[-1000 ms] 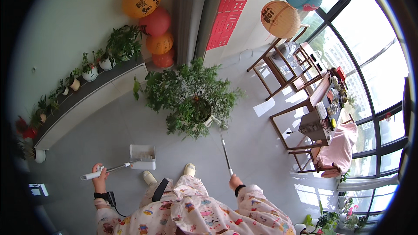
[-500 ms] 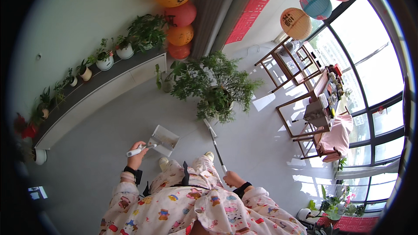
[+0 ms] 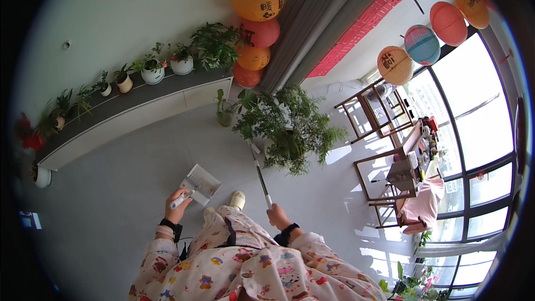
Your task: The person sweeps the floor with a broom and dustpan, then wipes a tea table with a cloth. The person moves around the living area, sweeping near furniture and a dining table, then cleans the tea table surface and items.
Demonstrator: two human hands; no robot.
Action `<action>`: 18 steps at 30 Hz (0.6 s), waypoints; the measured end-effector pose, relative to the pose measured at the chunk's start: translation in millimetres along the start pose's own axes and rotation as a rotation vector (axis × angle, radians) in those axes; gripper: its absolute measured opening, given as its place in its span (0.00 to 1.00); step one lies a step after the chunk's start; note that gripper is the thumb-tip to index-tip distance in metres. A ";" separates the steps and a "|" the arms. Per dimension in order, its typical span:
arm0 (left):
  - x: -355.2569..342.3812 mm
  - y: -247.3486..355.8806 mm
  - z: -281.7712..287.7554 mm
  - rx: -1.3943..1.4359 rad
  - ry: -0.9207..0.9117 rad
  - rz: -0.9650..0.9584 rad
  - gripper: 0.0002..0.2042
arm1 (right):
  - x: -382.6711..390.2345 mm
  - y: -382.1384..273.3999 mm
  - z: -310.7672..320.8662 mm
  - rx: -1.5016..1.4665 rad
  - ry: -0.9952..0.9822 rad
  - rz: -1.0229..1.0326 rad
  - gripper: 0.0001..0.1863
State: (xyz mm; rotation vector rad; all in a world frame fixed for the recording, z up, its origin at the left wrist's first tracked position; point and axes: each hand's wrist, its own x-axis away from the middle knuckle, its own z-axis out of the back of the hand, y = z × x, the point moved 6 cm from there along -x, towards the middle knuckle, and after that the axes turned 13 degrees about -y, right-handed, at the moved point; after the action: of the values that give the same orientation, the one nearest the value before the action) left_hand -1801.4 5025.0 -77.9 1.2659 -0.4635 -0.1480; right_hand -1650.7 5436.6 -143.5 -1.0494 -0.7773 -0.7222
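My left hand [image 3: 175,203] is wrapped round the white grip of a long-handled dustpan. The white pan [image 3: 203,183] of this dustpan, with a ribbed inside, lies low near the grey floor ahead of my feet. Closed on the white-ended pole of a broom [image 3: 262,181] is my right hand [image 3: 277,217]. That pole slants away and left, and its pale head [image 3: 253,147] is at the floor beside a large leafy potted plant [image 3: 287,128]. Leaves partly cover the area around the broom's head, so its bristles do not show well.
A low curved cabinet [image 3: 159,110] with several potted plants runs along the left wall. Stacked paper lanterns [image 3: 259,32] stand by the curtain. To the right are a wooden table [image 3: 409,139] with things on it and a chair under a pink cloth [image 3: 421,203].
The broom has swung left, its head now nearer the plant's left side. The dustpan has shifted slightly left. My view has turned and my right foot is further forward.
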 end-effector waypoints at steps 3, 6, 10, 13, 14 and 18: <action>9.7 -3.1 10.6 0.011 0.044 0.032 0.13 | -69.7 -28.1 1.2 0.285 0.169 0.002 0.14; 17.3 -3.2 19.5 -0.041 0.079 0.055 0.13 | -117.3 -53.9 10.3 0.429 0.280 0.012 0.17; 19.9 -4.1 25.5 -0.039 0.091 0.123 0.13 | -155.0 -64.8 20.1 0.316 0.185 -0.119 0.20; 18.9 -9.5 26.3 0.021 0.108 0.196 0.13 | -159.0 -58.1 18.8 0.379 0.111 -0.177 0.21; 16.0 -10.9 26.9 0.029 0.113 0.195 0.13 | -154.1 -49.1 16.8 0.305 0.097 -0.224 0.21; 1.9 -14.3 22.6 -0.027 0.083 0.145 0.13 | -104.9 -18.0 -6.4 0.387 -0.084 -0.219 0.19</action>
State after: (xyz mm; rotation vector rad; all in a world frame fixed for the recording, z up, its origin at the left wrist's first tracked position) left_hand -1807.0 5000.0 -85.9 1.2031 -0.4787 0.0208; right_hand -1720.1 5439.9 -224.3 -0.6531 -1.0678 -0.6812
